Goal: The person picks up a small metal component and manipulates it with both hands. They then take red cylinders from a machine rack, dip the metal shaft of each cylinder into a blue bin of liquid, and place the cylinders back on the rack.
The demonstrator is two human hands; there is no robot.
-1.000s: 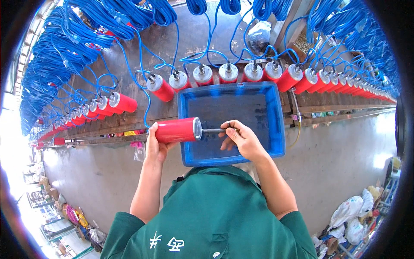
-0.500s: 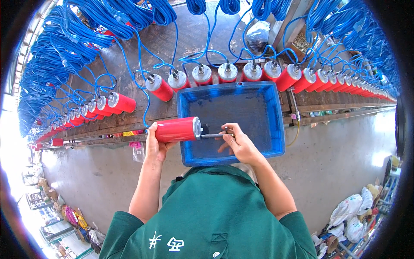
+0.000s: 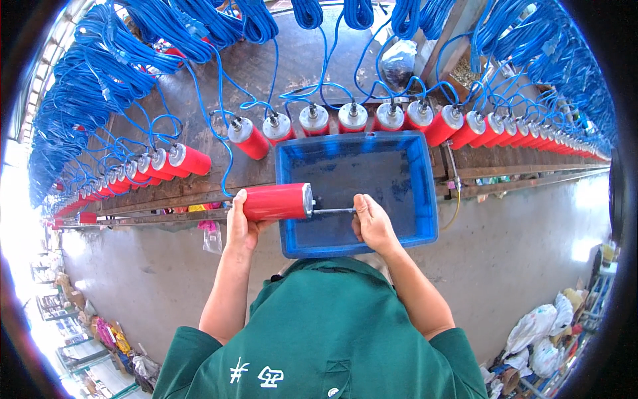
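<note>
A red cylinder [image 3: 276,202] with a silver end cap lies level above the left part of a blue plastic crate [image 3: 428,193]. My left hand [image 3: 240,227] is closed round its left end, thumb on top and fingers beneath. A blue cable drops to that end, where my hand hides the join. My right hand [image 3: 374,226] is closed on the handle of a T-handle wrench [image 3: 333,211]; the handle is mostly covered by the fingers. The wrench's thin metal shaft runs level to the end cap and meets it near a small stud.
Red cylinders [image 3: 352,118] with silver tops line the bench [image 3: 319,63] behind the crate and to both sides. Coiled blue cables [image 3: 106,73] hang above them. A thin yellow hose [image 3: 458,203] hangs right of the crate. White bags [image 3: 535,319] lie at the lower right.
My right hand has turned from an open-fingered hold to a closed fist on the wrench handle and shifted slightly right. The cylinder has moved a little right and down with my left hand.
</note>
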